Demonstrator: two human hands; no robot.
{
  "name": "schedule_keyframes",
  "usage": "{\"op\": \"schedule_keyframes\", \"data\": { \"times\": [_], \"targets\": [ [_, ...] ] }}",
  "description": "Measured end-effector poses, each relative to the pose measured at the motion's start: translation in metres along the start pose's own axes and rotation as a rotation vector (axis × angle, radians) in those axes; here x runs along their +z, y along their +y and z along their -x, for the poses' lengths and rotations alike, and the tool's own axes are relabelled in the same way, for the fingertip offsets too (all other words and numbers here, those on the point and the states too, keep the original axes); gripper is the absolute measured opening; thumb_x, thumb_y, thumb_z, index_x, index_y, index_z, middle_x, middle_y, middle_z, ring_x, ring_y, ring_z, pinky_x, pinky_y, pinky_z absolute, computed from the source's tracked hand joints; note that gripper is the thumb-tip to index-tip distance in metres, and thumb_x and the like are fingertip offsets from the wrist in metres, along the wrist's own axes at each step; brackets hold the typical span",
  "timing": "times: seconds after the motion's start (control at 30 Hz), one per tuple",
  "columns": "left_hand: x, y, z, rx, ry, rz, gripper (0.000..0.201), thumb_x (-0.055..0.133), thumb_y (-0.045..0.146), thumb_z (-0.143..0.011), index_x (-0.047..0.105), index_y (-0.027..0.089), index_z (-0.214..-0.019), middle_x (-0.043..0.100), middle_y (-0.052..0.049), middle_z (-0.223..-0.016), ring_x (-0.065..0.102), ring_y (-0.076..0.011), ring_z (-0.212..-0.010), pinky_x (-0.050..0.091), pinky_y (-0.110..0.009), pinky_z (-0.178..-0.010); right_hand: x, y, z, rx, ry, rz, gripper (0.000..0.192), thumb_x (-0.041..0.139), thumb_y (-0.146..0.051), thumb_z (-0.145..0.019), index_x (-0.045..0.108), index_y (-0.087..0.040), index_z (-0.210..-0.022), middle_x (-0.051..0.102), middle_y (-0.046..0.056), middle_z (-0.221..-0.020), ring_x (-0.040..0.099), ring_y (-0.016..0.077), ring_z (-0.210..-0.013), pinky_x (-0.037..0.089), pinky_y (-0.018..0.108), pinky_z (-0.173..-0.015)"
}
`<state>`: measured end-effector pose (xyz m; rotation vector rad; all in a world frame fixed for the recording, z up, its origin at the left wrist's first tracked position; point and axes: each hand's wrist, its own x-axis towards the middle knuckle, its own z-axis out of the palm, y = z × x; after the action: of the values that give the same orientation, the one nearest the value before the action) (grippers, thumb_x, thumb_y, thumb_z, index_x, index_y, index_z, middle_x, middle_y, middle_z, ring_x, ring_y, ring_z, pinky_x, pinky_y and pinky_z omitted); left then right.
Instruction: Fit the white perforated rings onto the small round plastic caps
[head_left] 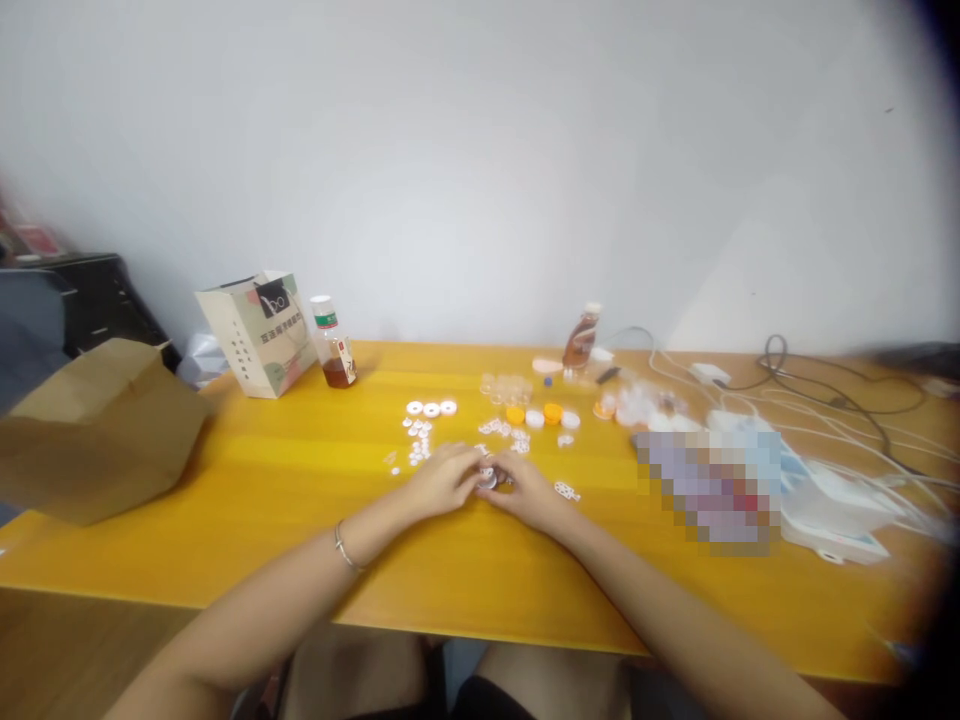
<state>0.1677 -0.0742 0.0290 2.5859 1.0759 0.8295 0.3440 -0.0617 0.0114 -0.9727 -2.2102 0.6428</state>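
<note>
At frame centre, the left hand (444,478) and right hand (525,490) meet, fingers curled around a small round silvery piece (488,478) on the yellow wooden table (262,500).

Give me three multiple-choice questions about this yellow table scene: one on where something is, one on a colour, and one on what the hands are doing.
1. Where does the paper bag with print stand?
A. at the far left of the table, near the wall
B. by the white cables
C. at the table's near edge

2. What colour are the two bright caps among the white ones?
A. blue
B. orange
C. green

3. How are the left hand and right hand placed?
A. both raised off the table
B. far apart at the table's two ends
C. close together on the table, around a small piece

Answers:
1 A, it stands beside the small bottle near the wall.
2 B, both show orange.
3 C, their fingers meet at the piece.
</note>
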Motion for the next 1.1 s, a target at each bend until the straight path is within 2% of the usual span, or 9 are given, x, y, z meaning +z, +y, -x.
{"op": "schedule_keyframes", "data": {
  "times": [0.1, 0.2, 0.3, 0.53, 0.67, 0.73, 0.87, 0.97, 1.1],
  "targets": [
    [-0.001, 0.001, 0.000, -0.007, 0.070, 0.067, 0.012, 0.045, 0.022, -0.082, 0.055, 0.019, -0.087, 0.060, -0.004, -0.086, 0.052, -0.0168, -0.083, 0.038, -0.029, -0.077, -0.002, -0.003, 0.000, 0.046, 0.036, -0.117, 0.025, 0.061, -0.032, -0.070, 0.058, -0.019, -0.092, 0.056, 0.003, -0.079, 0.053, 0.0147, -0.070, 0.045, 0.029, -0.066],
    [-0.001, 0.000, -0.001, -0.023, 0.153, 0.153, 0.014, 0.046, 0.026, -0.082, 0.055, 0.018, -0.087, 0.060, -0.005, -0.088, 0.052, -0.0168, -0.085, 0.039, -0.029, -0.079, -0.001, -0.006, 0.000, 0.167, 0.007, -0.414, 0.033, 0.062, -0.034, -0.069, 0.053, -0.019, -0.097, 0.059, 0.002, -0.080, 0.055, 0.0134, -0.069, 0.046, 0.028, -0.065],
    [0.001, -0.001, -0.001, -0.057, 0.169, 0.231, 0.016, 0.047, 0.029, -0.082, 0.056, 0.018, -0.089, 0.060, -0.005, -0.088, 0.053, -0.0165, -0.084, 0.040, -0.029, -0.078, -0.001, -0.008, -0.002, 0.277, -0.022, -0.632, 0.040, 0.068, -0.035, -0.062, 0.052, -0.018, -0.096, 0.060, 0.000, -0.077, 0.055, 0.0111, -0.063, 0.045, 0.025, -0.060],
    [0.002, -0.004, -0.013, -0.105, 0.343, 0.376, 0.028, 0.042, 0.028, -0.085, 0.050, 0.019, -0.110, 0.056, -0.007, -0.103, 0.051, -0.0161, -0.095, 0.040, -0.029, -0.084, -0.006, -0.012, -0.005, 0.396, 0.046, -0.751, 0.039, 0.071, -0.032, -0.057, 0.056, -0.016, -0.090, 0.060, -0.001, -0.072, 0.050, 0.0081, -0.056, 0.039, 0.021, -0.052],
    [0.004, -0.026, -0.044, -0.199, 0.314, 0.241, 0.028, 0.043, 0.028, -0.083, 0.052, 0.021, -0.108, 0.056, -0.006, -0.101, 0.052, -0.0165, -0.091, 0.042, -0.030, -0.081, -0.005, -0.010, -0.005, 0.394, 0.056, -0.780, 0.038, 0.070, -0.031, -0.059, 0.056, -0.017, -0.091, 0.060, -0.001, -0.073, 0.050, 0.0074, -0.056, 0.039, 0.021, -0.052],
    [0.007, -0.038, -0.065, -0.227, 0.283, 0.130, 0.034, 0.043, 0.025, -0.082, 0.048, 0.019, -0.115, 0.054, -0.007, -0.099, 0.052, -0.0161, -0.086, 0.042, -0.031, -0.080, -0.004, -0.009, -0.005, 0.395, 0.054, -0.778, 0.037, 0.068, -0.031, -0.060, 0.055, -0.017, -0.093, 0.060, -0.002, -0.067, 0.050, 0.0072, -0.052, 0.039, 0.020, -0.050],
    [0.018, -0.054, -0.102, -0.165, 0.168, -0.172, 0.038, 0.045, 0.020, -0.079, 0.046, 0.017, -0.117, 0.048, -0.009, -0.101, 0.047, -0.0203, -0.094, 0.038, -0.034, -0.086, -0.003, -0.007, -0.004, 0.411, 0.060, -0.745, 0.039, 0.065, -0.034, -0.064, 0.053, -0.018, -0.097, 0.054, -0.006, -0.053, 0.049, 0.0076, -0.043, 0.037, 0.019, -0.042],
    [0.026, -0.058, -0.116, -0.169, 0.164, -0.240, 0.034, 0.046, 0.015, -0.077, 0.051, 0.015, -0.110, 0.047, -0.012, -0.101, 0.044, -0.0239, -0.095, 0.035, -0.039, -0.088, -0.005, -0.008, -0.004, 0.406, 0.064, -0.751, 0.042, 0.066, -0.033, -0.064, 0.052, -0.017, -0.100, 0.055, -0.006, -0.051, 0.050, 0.0081, -0.043, 0.038, 0.019, -0.041],
    [0.031, -0.060, -0.118, -0.173, 0.175, -0.245, 0.025, 0.045, 0.015, -0.078, 0.054, 0.015, -0.101, 0.047, -0.012, -0.100, 0.042, -0.0247, -0.095, 0.033, -0.040, -0.088, -0.006, -0.009, -0.005, 0.393, 0.085, -0.785, 0.044, 0.067, -0.031, -0.062, 0.052, -0.017, -0.101, 0.056, -0.006, -0.052, 0.052, 0.0088, -0.044, 0.040, 0.021, -0.043]
  ]
}}
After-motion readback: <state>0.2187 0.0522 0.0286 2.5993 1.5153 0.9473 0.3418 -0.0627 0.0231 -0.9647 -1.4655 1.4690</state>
